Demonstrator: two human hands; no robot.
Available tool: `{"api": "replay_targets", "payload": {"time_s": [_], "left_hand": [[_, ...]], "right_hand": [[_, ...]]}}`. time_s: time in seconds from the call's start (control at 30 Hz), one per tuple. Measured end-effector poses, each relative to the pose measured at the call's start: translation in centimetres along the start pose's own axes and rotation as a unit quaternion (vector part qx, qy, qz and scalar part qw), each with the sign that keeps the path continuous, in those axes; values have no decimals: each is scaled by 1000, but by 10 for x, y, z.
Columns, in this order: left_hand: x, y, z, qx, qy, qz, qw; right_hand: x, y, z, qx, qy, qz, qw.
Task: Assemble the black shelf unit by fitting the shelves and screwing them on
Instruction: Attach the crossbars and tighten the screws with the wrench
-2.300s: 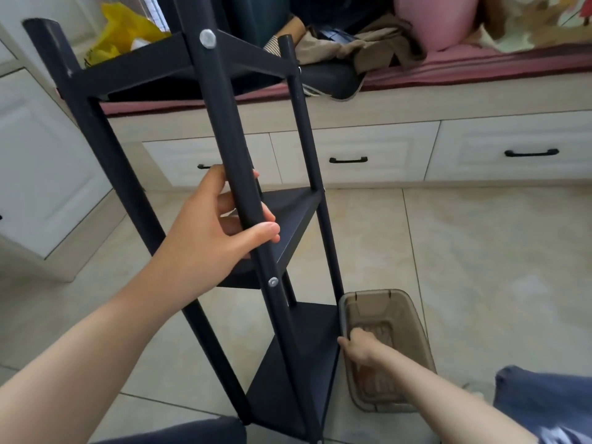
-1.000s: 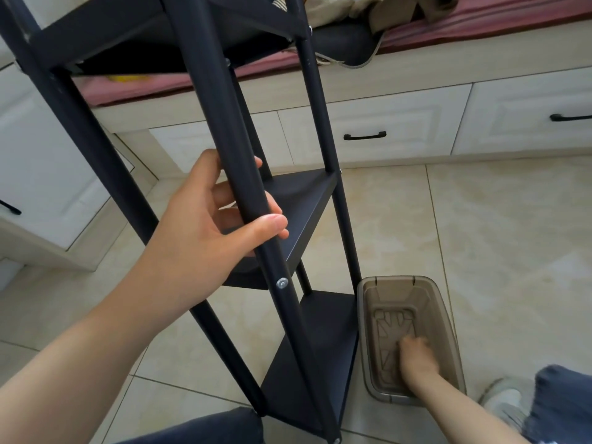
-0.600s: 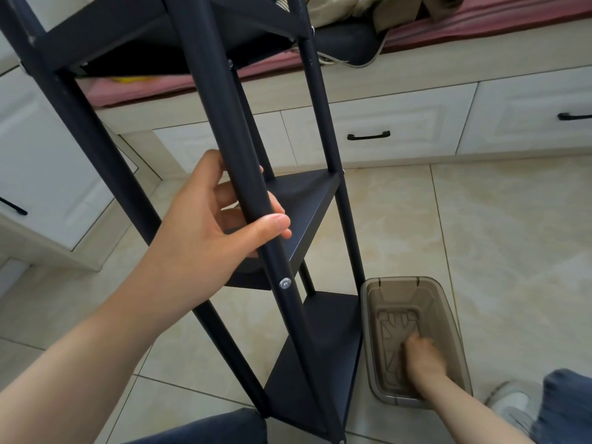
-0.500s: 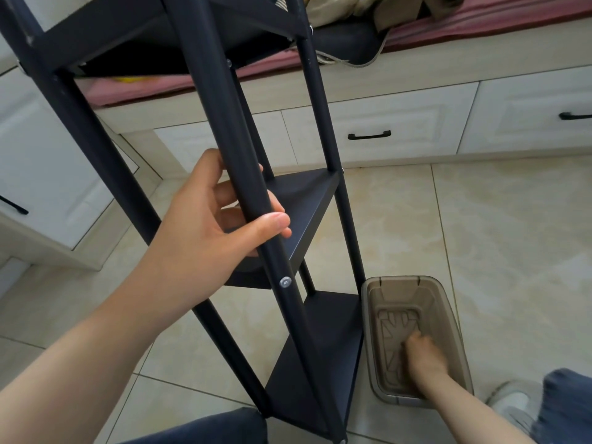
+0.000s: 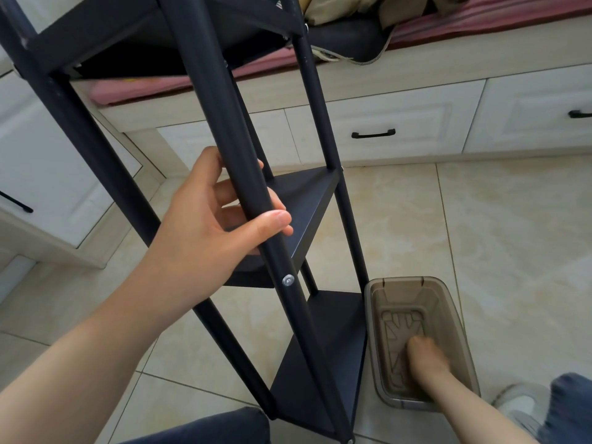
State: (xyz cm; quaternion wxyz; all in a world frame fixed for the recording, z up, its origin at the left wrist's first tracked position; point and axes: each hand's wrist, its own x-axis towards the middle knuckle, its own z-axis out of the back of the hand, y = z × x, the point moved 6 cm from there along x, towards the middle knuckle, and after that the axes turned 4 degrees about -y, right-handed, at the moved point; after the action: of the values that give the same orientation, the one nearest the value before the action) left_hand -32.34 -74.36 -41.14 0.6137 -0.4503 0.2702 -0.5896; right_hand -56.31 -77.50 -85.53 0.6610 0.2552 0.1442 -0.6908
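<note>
Right hand (image 5: 424, 355) shifted deeper into brown tub (image 5: 400, 279); blurred, grip cannot be told. Left hand (image 5: 205, 232) grasps front post of black shelf unit (image 5: 221, 123), upright on tiled floor (image 5: 512, 235), just beside tub.

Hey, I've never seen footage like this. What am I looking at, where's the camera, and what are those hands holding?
No machine here: these are a person's two bare arms, filmed by one wide-angle camera worn on their head, looking forward and down. The left hand curls its fingers and thumb round a black metal front post of a tall black shelf unit with triangular shelves, just above a silver screw. The unit stands on a beige tiled floor. Beside its bottom shelf sits a translucent brown plastic bin; the right hand reaches inside it, too blurred to tell whether it holds anything. Behind are white drawers with black handles.
</note>
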Motion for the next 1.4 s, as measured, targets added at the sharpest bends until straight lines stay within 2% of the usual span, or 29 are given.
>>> {"api": "replay_targets", "payload": {"time_s": [0.23,0.5,0.7,0.83,1.0,1.13,1.3,1.4], "left_hand": [[0,1,-1,-9,1,1,1000],[0,5,1,-10,5,-1,1000],[2,11,11,-11,9,-3,1000],[1,14,18,-21,-3,-3,1000],[0,18,24,-27,-10,11,1000],[-2,19,27,-14,-7,16,1000],[-5,20,26,-4,-6,19,1000],[-5,21,27,23,-16,25,999]], "right_hand": [[0,10,1,-4,30,26,999],[-6,27,19,-33,11,87,996],[-15,51,67,-61,-19,125,990],[-21,70,130,-95,-62,153,982],[-45,98,220,-109,-95,217,965],[-86,117,284,-124,-132,304,935],[-147,133,330,-150,-160,401,889],[-173,137,345,-98,-193,425,879]]}}
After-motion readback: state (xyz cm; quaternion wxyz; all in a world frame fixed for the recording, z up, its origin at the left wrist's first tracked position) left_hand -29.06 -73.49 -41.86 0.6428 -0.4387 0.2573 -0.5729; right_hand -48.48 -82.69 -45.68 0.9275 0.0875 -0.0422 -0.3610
